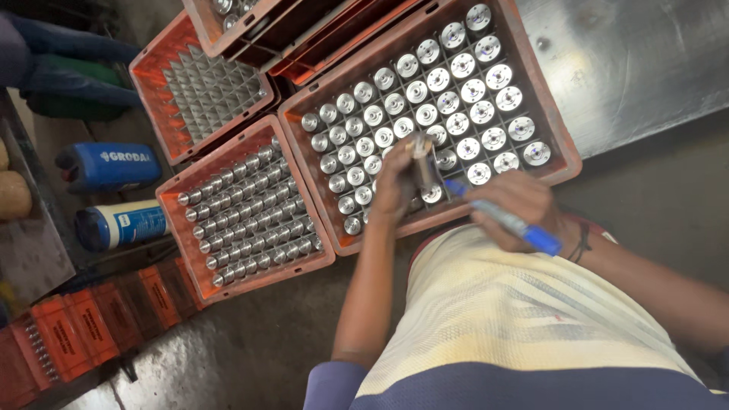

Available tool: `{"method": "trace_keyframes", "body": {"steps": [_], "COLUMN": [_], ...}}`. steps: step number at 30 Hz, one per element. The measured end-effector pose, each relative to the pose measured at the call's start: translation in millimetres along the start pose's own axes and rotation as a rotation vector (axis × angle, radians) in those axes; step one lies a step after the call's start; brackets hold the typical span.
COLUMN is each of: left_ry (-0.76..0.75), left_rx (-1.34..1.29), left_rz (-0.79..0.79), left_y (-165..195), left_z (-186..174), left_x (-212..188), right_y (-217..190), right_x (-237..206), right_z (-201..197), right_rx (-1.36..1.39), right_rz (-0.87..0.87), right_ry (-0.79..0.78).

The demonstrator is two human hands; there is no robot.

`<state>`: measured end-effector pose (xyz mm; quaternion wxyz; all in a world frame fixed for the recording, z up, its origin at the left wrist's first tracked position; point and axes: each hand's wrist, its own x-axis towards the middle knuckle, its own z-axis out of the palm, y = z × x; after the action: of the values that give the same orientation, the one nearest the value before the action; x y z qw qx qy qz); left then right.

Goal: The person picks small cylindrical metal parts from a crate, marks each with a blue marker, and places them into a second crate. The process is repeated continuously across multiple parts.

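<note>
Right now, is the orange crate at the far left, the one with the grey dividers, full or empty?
Empty. The orange plastic crate with grey dividers shows only bare cells, while the orange crate beside it holds rows of shiny metal cylinders.

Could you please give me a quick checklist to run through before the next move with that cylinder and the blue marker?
1. Left hand has a firm grip on the metal cylinder: ok, lifted above the crate.
2. Right hand holds the blue marker: ok.
3. Marker tip at the cylinder: cannot tell, contact is blurred.
4. Marker cap off: cannot tell.
5. Red crate sits steady under the hands: ok, level on the dark surface.
6. Neighbouring cylinders upright in their cells: ok.
</note>
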<state>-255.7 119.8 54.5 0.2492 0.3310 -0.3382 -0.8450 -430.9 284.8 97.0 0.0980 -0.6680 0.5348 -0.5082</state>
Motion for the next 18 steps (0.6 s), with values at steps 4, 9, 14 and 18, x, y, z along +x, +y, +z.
{"method": "trace_keyframes", "body": {"steps": [4,9,14,18], "left_ry": [0.119,0.161,0.157,0.052], "left_rx": [0.185,0.144,0.186,0.048], "left_rz": [0.049,0.035,0.057,0.031], "left_y": [-39,-43,-37,-39], "left_z": [4,10,14,16], "left_x": [16,14,13,15], "right_y": [7,6,0,-3], "right_x": [4,-3,-7,-9], "right_z": [10,15,11,11], "right_rx": [0.012,0.055,0.096,0.089], "right_rz": [-0.004,-0.027,0.116,0.211], "right_ry": [0.012,-0.064,-0.011,0.095]}}
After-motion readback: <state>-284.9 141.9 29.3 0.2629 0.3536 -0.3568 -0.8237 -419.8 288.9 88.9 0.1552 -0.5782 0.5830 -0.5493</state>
